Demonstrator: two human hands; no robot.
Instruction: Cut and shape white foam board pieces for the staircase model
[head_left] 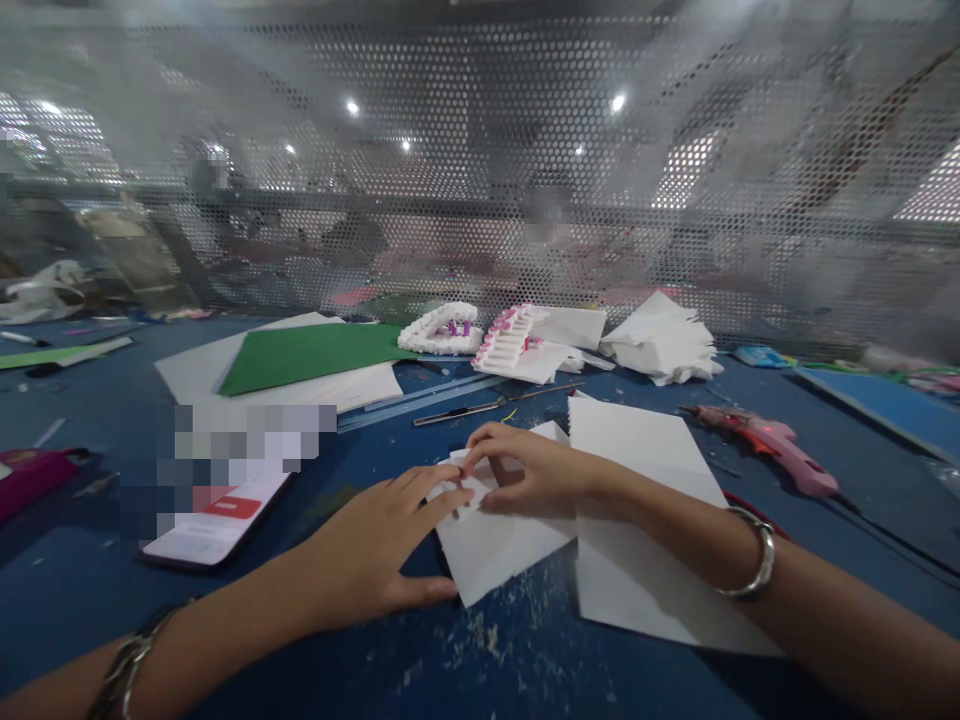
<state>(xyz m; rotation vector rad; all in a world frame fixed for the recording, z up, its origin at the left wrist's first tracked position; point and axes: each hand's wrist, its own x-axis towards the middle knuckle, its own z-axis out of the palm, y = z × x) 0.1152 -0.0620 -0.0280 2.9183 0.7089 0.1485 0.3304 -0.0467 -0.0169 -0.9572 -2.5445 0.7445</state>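
A white sheet [495, 560] lies on the blue table in front of me, with a small white piece [466, 506] standing out on it near its left edge. My left hand [367, 540] reaches in from the left, fingers stretched out against that piece and thumb held apart beside the sheet's lower left edge. Bent over from the right, my right hand [525, 462] has its fingertips closed at the same piece, partly covering it. Under my right forearm is a larger white sheet [637, 580], next to the first one.
A pink glue gun [795, 455] with a cord lies right. A phone [217, 520] rests left. Behind are a craft knife [457, 412], a green sheet [315, 355], a white arch [439, 325], a small staircase model [506, 340] and crumpled white sheets [664, 340]. A mesh partition [480, 150] borders the table.
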